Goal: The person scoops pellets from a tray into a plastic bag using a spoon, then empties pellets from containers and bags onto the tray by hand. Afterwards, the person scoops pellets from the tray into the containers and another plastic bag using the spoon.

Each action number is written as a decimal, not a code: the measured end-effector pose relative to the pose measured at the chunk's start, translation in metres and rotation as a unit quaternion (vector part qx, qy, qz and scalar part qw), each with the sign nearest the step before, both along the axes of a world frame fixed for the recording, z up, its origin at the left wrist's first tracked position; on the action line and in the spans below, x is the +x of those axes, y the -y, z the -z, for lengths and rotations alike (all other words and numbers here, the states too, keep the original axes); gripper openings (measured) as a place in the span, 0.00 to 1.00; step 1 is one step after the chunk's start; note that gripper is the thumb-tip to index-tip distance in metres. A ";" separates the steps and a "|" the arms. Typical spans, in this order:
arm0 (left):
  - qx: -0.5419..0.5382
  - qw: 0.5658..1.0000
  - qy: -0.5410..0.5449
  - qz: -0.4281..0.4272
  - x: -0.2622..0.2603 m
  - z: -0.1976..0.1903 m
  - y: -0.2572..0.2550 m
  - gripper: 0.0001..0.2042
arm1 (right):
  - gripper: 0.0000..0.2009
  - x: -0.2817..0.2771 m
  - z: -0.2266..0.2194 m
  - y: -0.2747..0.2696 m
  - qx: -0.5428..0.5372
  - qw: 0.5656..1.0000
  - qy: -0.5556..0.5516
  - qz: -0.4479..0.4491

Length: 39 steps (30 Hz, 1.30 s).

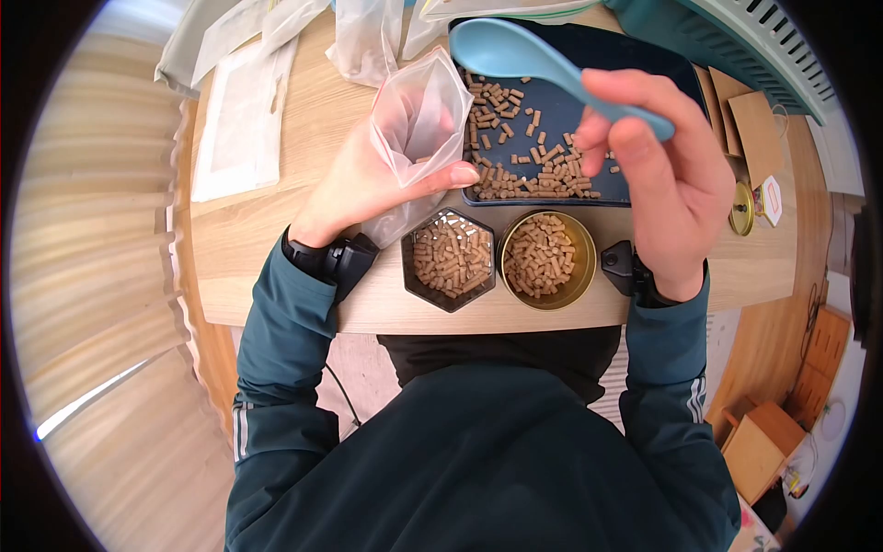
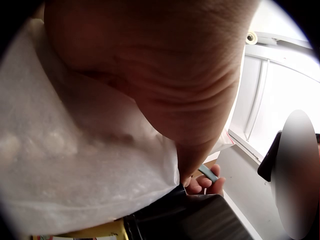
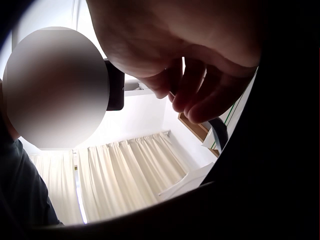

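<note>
In the head view the left hand (image 1: 354,179) grips a translucent plastic bag (image 1: 418,124), its mouth spread and the thumb along its near edge. The same bag (image 2: 85,165) fills the lower left of the left wrist view. A blue spoon (image 1: 501,51) is pinched by its handle in the right hand (image 1: 671,175), its bowl above the dark tray (image 1: 598,55) near the bag's mouth. Brown pellets (image 1: 552,175) lie scattered over the tray. Nearer the body stand a hexagonal container (image 1: 407,276) and a round gold tin (image 1: 586,267), both holding pellets.
A white flat bag (image 1: 239,138) lies on the table's left side, with more clear bags (image 1: 365,37) at the back. A teal basket (image 1: 727,55) stands at the back right. A gold lid (image 1: 741,210) and a small jar (image 1: 767,201) are at the right.
</note>
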<state>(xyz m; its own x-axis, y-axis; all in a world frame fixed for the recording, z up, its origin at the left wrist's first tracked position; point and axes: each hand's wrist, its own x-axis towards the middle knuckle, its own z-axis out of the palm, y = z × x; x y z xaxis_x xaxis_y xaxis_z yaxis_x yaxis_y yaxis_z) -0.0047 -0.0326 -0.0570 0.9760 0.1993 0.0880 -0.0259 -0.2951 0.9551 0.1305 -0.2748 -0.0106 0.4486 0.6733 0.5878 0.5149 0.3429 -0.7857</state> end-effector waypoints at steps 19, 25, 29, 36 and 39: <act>0.025 0.999 -0.025 -0.004 -0.001 0.000 -0.002 0.31 | 0.07 0.005 -0.004 -0.002 -0.199 0.979 -0.013 -0.045; 0.034 0.999 -0.033 -0.001 -0.001 0.001 -0.004 0.30 | 0.10 0.000 0.000 -0.001 -0.188 0.968 -0.161 -0.046; 0.028 0.999 -0.021 -0.007 -0.002 0.003 -0.002 0.30 | 0.10 -0.001 -0.001 -0.002 -0.198 0.965 -0.169 -0.027; -0.006 0.999 -0.040 -0.010 -0.002 0.000 -0.001 0.32 | 0.11 0.002 -0.001 -0.003 -0.166 0.966 -0.197 0.010; 0.002 0.999 -0.034 -0.009 -0.001 0.001 -0.001 0.32 | 0.11 0.006 0.000 -0.001 -0.158 0.967 -0.202 0.012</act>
<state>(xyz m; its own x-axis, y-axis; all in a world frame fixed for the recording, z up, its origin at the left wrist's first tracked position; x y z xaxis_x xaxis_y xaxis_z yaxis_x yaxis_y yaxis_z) -0.0060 -0.0317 -0.0581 0.9760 0.2167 0.0223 0.0446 -0.2988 0.9533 0.1369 -0.2739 -0.0103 0.6167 0.7766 0.1283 0.1492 0.0447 -0.9878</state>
